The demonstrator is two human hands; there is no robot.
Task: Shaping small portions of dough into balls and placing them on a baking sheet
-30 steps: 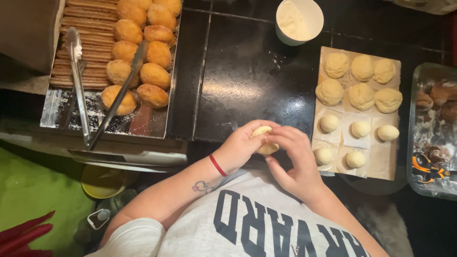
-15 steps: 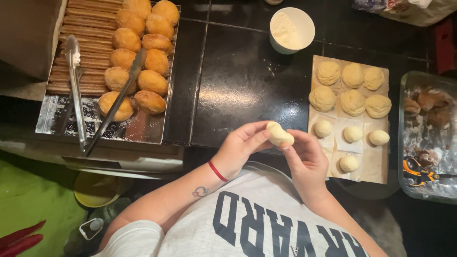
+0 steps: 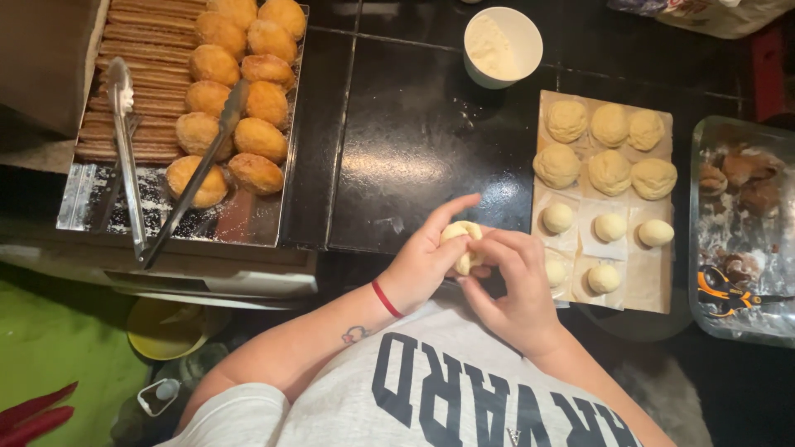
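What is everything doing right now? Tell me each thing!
Dough ball: pinched between both hands.
Left hand: gripping the dough ball.
Right hand: gripping the dough ball.
Fried buns: golden, piled on the tray.
Tongs: lying on the tray.
White cup: open, upright, with white stuff inside.
Raw dough pieces: lined up on paper.

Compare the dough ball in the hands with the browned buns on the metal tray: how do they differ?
The dough ball is pale and raw-looking; the browned buns are golden-brown with a crust. The dough ball looks smaller than any bun. It is pinched between the left hand and right hand above the dark counter, while the buns lie in rows on the metal tray beside the tongs. Both are rounded.
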